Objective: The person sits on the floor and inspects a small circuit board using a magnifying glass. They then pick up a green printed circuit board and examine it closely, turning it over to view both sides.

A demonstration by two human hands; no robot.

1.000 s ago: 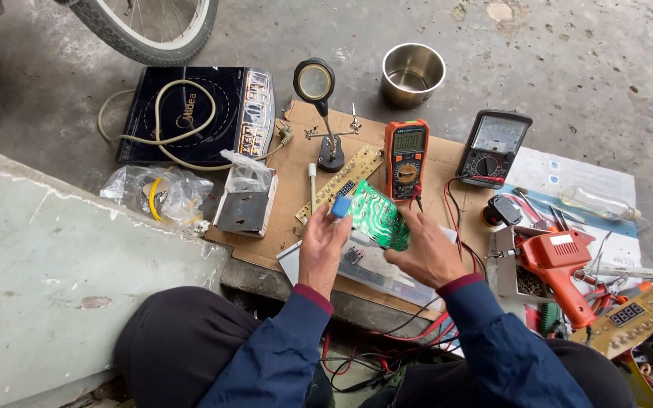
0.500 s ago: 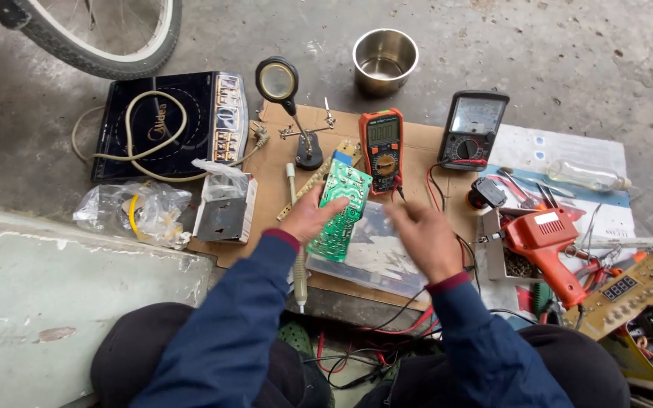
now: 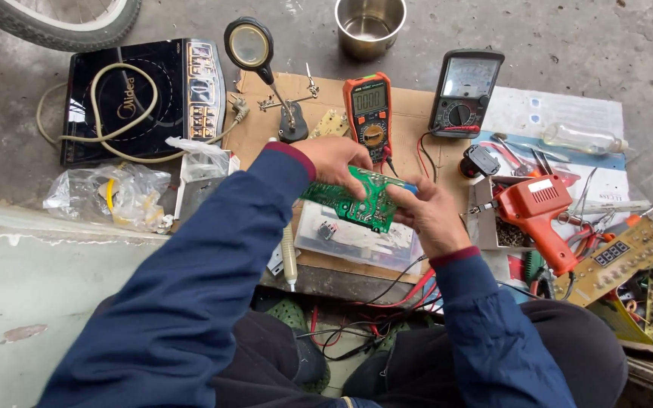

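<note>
A green circuit board (image 3: 357, 202) is held flat above a clear plastic box (image 3: 353, 242) on the brown cardboard work surface (image 3: 417, 113). My left hand (image 3: 335, 162) grips the board's far left edge from above. My right hand (image 3: 428, 215) holds its right end, thumb on top. Just behind the hands lies an orange digital multimeter (image 3: 369, 113) with red and black leads. Both sleeves are dark blue.
A magnifier stand (image 3: 262, 64), black analogue meter (image 3: 464, 91), steel cup (image 3: 370, 26), induction cooker with coiled cord (image 3: 141, 98), plastic bag (image 3: 111, 195), orange solder gun (image 3: 542, 215), glass bottle (image 3: 580, 138), hand tools and more circuit boards (image 3: 632, 257) surround the cardboard. A tyre (image 3: 54, 19) is far left.
The board has turned from upright to lying across both hands. My right hand came back onto its right end; my left hand shifted to the top edge.
</note>
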